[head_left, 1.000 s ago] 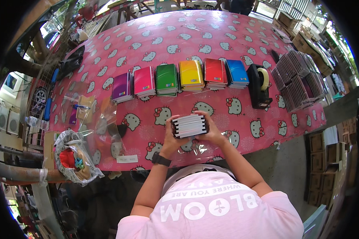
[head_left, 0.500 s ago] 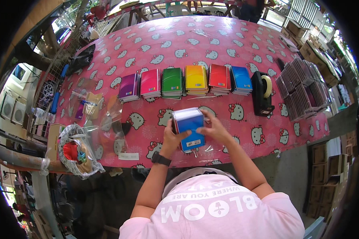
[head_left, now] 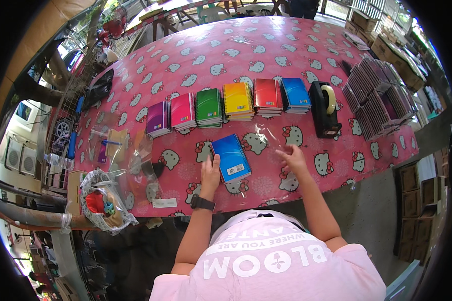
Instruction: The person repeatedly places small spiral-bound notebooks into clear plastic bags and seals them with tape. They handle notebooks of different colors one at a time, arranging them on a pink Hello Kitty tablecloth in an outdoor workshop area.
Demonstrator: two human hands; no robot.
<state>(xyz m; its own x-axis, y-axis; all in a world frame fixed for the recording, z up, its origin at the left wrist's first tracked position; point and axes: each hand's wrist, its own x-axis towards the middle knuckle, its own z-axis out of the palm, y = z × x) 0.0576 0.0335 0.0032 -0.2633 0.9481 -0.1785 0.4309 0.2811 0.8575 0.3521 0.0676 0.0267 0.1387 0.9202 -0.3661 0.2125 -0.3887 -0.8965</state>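
Observation:
A blue spiral notebook (head_left: 231,158) lies on the pink table cover, its white label toward me and its wire binding on the right; whether others lie under it I cannot tell. My left hand (head_left: 210,174) is against its left edge, fingers stretched out and thumb beside the cover. Off to the right, apart from the notebook, my right hand (head_left: 293,160) hovers with fingers spread and nothing in them. Beyond stands a row of notebook piles: purple (head_left: 157,119), pink (head_left: 183,111), green (head_left: 208,106), yellow (head_left: 237,98), red (head_left: 267,94) and blue (head_left: 295,93).
A black tape dispenser (head_left: 325,118) stands right of the row, with stacked wrapped bundles (head_left: 369,108) farther right. Clear plastic bags (head_left: 130,155) and a patterned cloth bag (head_left: 100,203) lie at the left. Cardboard boxes (head_left: 412,193) are stacked beyond the table's right edge.
The blue notebook, held upright-tilted in both hands before, now lies on the table. My right hand has let go and moved right; my left hand has loosened.

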